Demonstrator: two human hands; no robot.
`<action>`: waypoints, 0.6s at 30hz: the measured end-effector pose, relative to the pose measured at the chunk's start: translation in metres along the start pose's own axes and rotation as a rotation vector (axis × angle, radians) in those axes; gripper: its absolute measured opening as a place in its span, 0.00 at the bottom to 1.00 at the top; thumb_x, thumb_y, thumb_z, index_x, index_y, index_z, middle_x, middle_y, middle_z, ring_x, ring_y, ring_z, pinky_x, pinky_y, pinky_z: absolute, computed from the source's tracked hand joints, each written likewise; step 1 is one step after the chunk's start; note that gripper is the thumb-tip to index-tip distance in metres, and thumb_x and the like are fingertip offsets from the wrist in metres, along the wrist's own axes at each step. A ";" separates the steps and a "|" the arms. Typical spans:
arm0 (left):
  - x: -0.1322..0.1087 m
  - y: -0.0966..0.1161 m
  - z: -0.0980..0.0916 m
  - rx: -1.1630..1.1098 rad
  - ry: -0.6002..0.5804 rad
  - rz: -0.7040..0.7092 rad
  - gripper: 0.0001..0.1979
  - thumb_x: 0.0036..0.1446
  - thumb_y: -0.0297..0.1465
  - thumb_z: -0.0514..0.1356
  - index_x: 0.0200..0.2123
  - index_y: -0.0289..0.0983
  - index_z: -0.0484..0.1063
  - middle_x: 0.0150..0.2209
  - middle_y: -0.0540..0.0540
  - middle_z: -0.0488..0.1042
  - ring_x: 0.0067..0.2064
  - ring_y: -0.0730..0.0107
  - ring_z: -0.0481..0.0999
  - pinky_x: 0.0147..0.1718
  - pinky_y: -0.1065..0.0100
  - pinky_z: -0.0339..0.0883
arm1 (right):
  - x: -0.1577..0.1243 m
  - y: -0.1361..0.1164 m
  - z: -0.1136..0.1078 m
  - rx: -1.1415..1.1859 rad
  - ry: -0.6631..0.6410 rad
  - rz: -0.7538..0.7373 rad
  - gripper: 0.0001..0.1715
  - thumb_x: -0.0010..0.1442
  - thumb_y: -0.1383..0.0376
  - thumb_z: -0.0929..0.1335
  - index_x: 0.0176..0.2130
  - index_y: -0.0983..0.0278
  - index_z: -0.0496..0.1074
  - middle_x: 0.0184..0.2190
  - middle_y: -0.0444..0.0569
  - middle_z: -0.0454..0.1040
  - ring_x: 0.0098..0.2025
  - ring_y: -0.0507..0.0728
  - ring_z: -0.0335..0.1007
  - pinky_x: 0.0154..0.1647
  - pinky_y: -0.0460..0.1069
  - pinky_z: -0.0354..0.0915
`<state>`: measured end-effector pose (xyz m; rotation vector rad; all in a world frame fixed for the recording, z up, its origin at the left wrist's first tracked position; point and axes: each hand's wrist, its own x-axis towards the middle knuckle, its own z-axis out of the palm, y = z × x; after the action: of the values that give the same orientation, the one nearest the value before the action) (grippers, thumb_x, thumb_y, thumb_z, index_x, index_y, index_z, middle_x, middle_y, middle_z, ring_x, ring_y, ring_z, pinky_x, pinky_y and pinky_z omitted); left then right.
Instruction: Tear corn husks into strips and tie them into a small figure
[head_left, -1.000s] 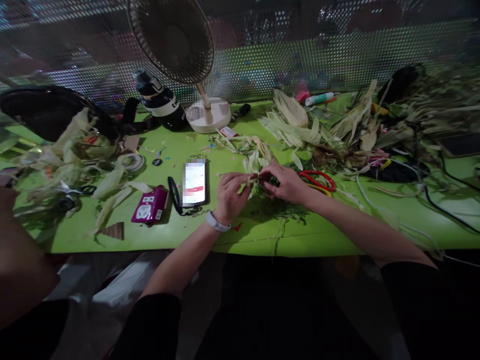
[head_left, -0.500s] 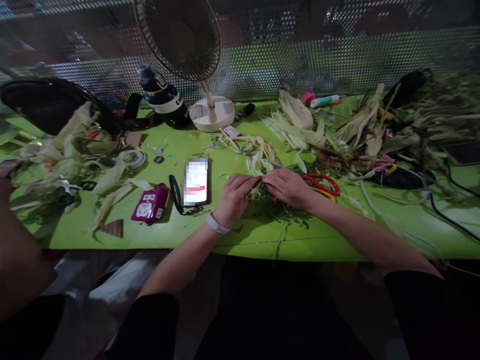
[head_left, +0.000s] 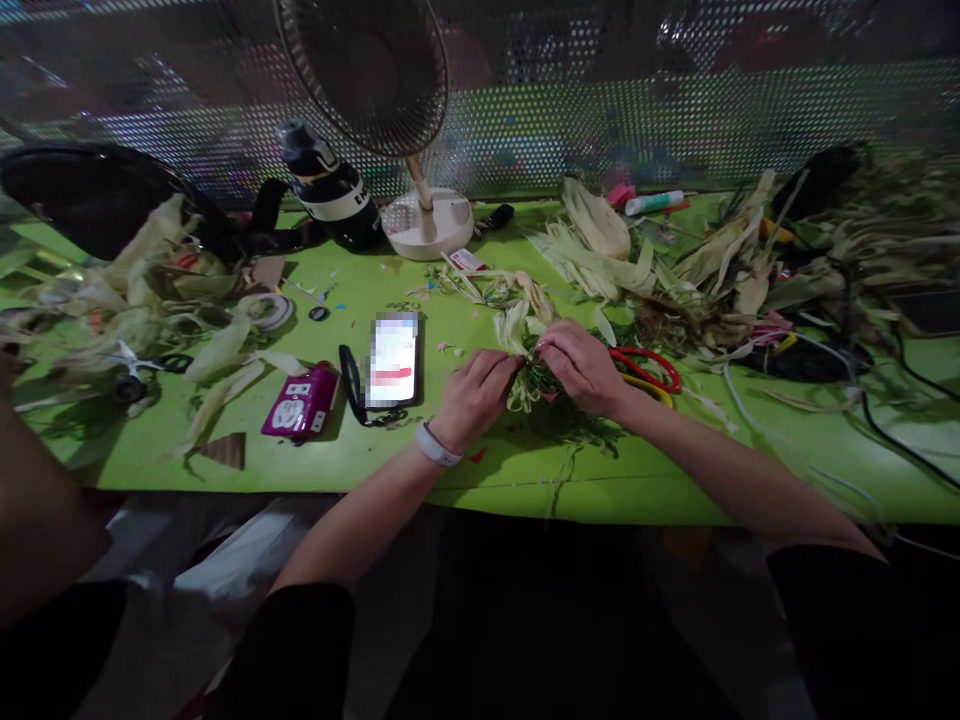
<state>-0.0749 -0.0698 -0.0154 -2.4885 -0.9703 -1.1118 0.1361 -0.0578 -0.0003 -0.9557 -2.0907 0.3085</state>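
Observation:
My left hand (head_left: 480, 390), with a pale band on its wrist, is closed in a pinch on the frayed end of a pale corn husk (head_left: 512, 328). Close beside it, my right hand (head_left: 581, 370) also pinches at the husk, thumb against forefinger; the exact strip between the fingertips is too small to make out. Thin curled husk strips (head_left: 523, 392) hang below the fingertips. Beneath the hands lies a bunch of thin green stems (head_left: 592, 430), partly hidden by the right hand. Red-handled scissors (head_left: 660, 365) show just past my right wrist.
A lit phone (head_left: 394, 360) and a purple pouch (head_left: 301, 403) lie to the left. Behind stand a fan (head_left: 427, 225) and a dark bottle (head_left: 337, 205). Husk piles (head_left: 592, 225) spread rightward, with cables (head_left: 874, 400). Scissors (head_left: 135, 375) lie near another person's arm (head_left: 45, 470).
My right hand has lifted slightly and turned, so its thumb and forefinger now show. A small gap has opened between the hands, and more curled strips are visible below.

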 end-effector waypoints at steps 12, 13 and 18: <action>0.006 0.005 -0.005 0.019 0.005 0.097 0.09 0.66 0.23 0.57 0.47 0.33 0.74 0.37 0.42 0.79 0.37 0.67 0.76 0.37 0.67 0.73 | 0.009 -0.001 0.007 0.123 -0.083 0.140 0.23 0.71 0.49 0.60 0.31 0.61 0.63 0.27 0.44 0.65 0.30 0.53 0.59 0.34 0.49 0.57; 0.006 0.005 -0.005 0.020 0.004 0.098 0.09 0.66 0.23 0.56 0.47 0.33 0.74 0.37 0.42 0.79 0.37 0.67 0.77 0.37 0.67 0.73 | 0.009 -0.001 0.007 0.122 -0.082 0.130 0.22 0.71 0.50 0.60 0.30 0.60 0.63 0.27 0.44 0.65 0.30 0.53 0.59 0.34 0.49 0.57; 0.003 -0.001 -0.009 0.067 -0.061 0.035 0.08 0.67 0.26 0.56 0.45 0.35 0.75 0.36 0.43 0.79 0.37 0.67 0.77 0.36 0.67 0.70 | 0.008 0.003 -0.001 0.017 -0.045 0.059 0.15 0.71 0.58 0.60 0.31 0.60 0.61 0.30 0.47 0.66 0.34 0.55 0.60 0.36 0.50 0.58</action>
<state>-0.0789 -0.0720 -0.0069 -2.4891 -0.9602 -0.9816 0.1355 -0.0497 0.0035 -1.0100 -2.0995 0.3809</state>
